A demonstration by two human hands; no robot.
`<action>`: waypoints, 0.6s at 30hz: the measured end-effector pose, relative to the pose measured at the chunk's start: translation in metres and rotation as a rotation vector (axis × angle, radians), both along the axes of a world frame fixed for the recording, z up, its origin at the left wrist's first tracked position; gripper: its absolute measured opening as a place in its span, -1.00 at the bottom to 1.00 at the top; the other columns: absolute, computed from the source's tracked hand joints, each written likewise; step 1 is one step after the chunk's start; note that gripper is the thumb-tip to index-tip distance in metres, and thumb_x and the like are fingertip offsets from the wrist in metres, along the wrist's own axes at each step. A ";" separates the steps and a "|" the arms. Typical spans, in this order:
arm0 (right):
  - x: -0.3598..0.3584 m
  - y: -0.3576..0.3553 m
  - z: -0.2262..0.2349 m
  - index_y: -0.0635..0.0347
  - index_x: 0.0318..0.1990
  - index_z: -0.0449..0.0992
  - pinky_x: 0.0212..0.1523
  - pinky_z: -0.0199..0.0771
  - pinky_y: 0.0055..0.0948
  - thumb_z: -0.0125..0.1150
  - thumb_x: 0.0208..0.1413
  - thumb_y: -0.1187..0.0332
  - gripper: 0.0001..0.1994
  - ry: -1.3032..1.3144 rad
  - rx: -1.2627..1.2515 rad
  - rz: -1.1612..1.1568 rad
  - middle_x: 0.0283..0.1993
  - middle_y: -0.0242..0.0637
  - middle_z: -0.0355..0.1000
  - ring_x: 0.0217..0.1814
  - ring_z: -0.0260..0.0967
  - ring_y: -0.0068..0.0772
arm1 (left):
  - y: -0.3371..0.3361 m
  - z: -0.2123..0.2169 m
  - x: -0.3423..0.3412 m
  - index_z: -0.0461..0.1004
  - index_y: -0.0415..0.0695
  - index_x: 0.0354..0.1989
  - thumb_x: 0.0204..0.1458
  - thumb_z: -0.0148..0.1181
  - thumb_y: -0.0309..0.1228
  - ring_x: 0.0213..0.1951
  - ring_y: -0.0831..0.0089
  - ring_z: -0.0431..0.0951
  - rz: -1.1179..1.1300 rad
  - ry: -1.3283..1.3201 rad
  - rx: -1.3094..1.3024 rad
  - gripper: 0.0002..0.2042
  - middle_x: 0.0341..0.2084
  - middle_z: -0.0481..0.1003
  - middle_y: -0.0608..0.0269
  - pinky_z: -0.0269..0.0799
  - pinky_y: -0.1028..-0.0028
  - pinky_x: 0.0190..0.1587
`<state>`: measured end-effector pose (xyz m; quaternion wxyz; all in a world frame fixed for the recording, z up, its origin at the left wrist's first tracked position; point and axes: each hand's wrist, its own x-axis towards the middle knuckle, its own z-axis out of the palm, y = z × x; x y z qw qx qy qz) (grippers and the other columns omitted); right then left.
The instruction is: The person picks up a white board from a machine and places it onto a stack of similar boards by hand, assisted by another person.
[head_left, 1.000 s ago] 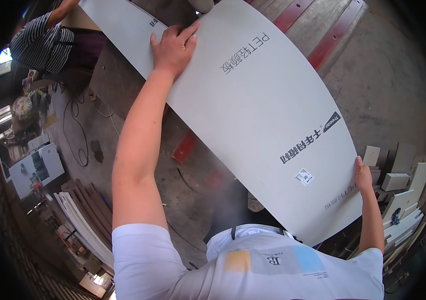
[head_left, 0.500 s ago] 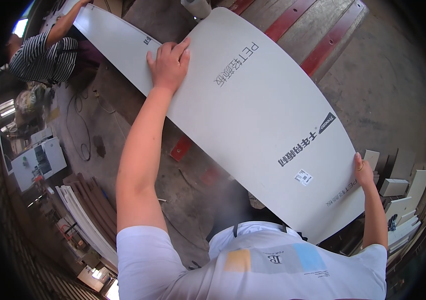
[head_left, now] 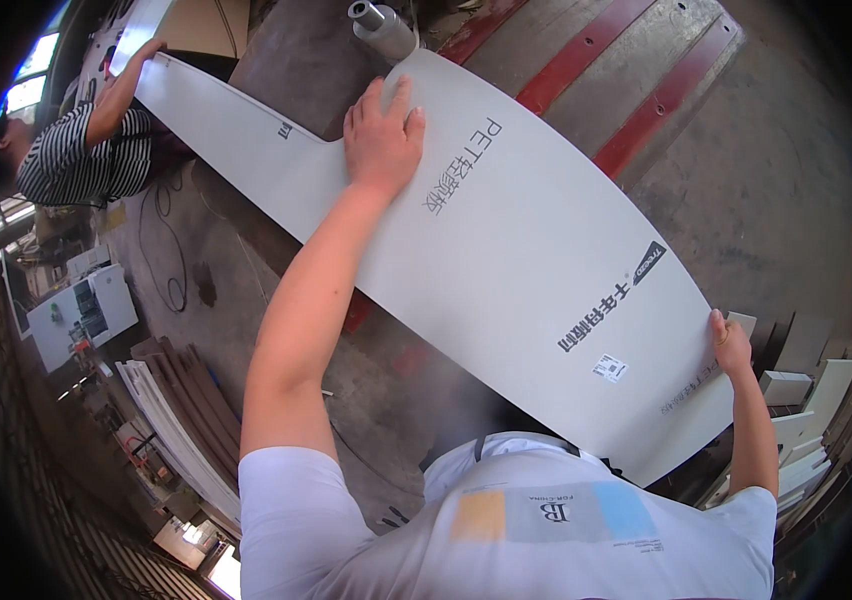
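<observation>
A large white board [head_left: 536,230] with dark printing and a small white label lies slantwise in front of me, from the upper left to the lower right. My left hand [head_left: 384,138] rests on its upper face near the far edge, with the fingers stretched out. At the board's right edge my right hand [head_left: 730,342] grips it, thumb on top and the other fingers hidden beneath. The far left end of the board is held by another person's hand [head_left: 151,50].
A co-worker in a striped shirt [head_left: 86,150] stands at the far left. Beyond the board are a grey metal cylinder [head_left: 384,30] and red rails [head_left: 661,105]. Stacked panels lean at the right [head_left: 811,400] and at the lower left [head_left: 171,420]. A cable [head_left: 168,250] lies on the floor.
My left hand has shifted right and slightly down toward the cylinder's side. The board has moved a little, showing more of the cylinder. My right hand keeps its hold, almost unmoved.
</observation>
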<state>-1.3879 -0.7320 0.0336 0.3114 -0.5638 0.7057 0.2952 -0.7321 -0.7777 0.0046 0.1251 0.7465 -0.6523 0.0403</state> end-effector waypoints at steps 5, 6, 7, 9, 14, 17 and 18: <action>-0.025 -0.022 -0.018 0.39 -0.12 0.67 0.17 0.49 -0.04 -0.34 0.25 -0.58 0.03 0.010 -0.076 0.034 -0.13 0.17 0.63 0.10 0.56 0.26 | -0.004 -0.001 -0.010 0.38 0.06 0.45 0.35 0.05 -0.10 0.38 0.06 0.31 0.090 0.062 0.063 -0.48 0.35 0.31 -0.02 0.14 0.04 0.44; -0.026 -0.031 -0.017 0.37 -0.13 0.67 0.15 0.49 -0.04 -0.32 0.24 -0.59 0.02 -0.008 -0.031 0.019 -0.16 0.15 0.64 0.08 0.57 0.26 | -0.004 0.000 -0.010 0.37 0.07 0.46 0.36 0.04 -0.09 0.39 0.06 0.31 0.109 0.063 0.073 -0.48 0.35 0.30 -0.02 0.14 0.04 0.44; -0.025 -0.038 -0.016 0.37 -0.13 0.67 0.15 0.49 -0.04 -0.32 0.24 -0.59 0.02 -0.008 -0.028 0.029 -0.16 0.15 0.64 0.08 0.57 0.26 | -0.002 -0.001 -0.011 0.37 0.07 0.46 0.36 0.04 -0.09 0.39 0.06 0.31 0.119 0.063 0.076 -0.48 0.35 0.30 -0.02 0.14 0.04 0.44; -0.024 -0.051 -0.015 0.32 -0.14 0.69 0.14 0.50 -0.04 -0.30 0.21 -0.61 0.01 -0.017 -0.067 0.052 -0.15 0.15 0.63 0.07 0.57 0.23 | 0.003 -0.002 -0.014 0.35 0.09 0.47 0.36 0.03 -0.09 0.37 0.09 0.32 0.162 0.033 0.105 -0.47 0.34 0.31 -0.01 0.12 0.05 0.45; -0.021 -0.090 -0.016 0.30 -0.16 0.69 0.12 0.50 -0.07 -0.28 0.23 -0.59 -0.02 -0.030 -0.017 0.098 -0.15 0.13 0.63 0.05 0.57 0.21 | 0.001 -0.004 -0.018 0.32 0.11 0.49 0.36 0.03 -0.10 0.39 0.11 0.30 0.216 0.057 0.139 -0.47 0.32 0.30 -0.01 0.09 0.00 0.45; -0.025 -0.105 -0.024 0.29 -0.15 0.69 0.11 0.49 -0.08 -0.26 0.24 -0.57 -0.04 -0.033 -0.082 0.125 -0.14 0.11 0.62 0.05 0.56 0.21 | 0.005 -0.006 -0.020 0.30 0.12 0.49 0.36 0.03 -0.10 0.41 0.11 0.28 0.262 0.056 0.152 -0.46 0.33 0.29 -0.01 0.07 -0.04 0.46; -0.027 -0.111 -0.024 0.28 -0.14 0.69 0.11 0.49 -0.08 -0.25 0.25 -0.56 -0.06 -0.012 -0.089 0.131 -0.14 0.11 0.62 0.06 0.56 0.21 | 0.005 -0.006 -0.022 0.29 0.12 0.50 0.36 0.03 -0.10 0.42 0.12 0.26 0.276 0.056 0.153 -0.46 0.33 0.28 -0.02 0.06 -0.05 0.47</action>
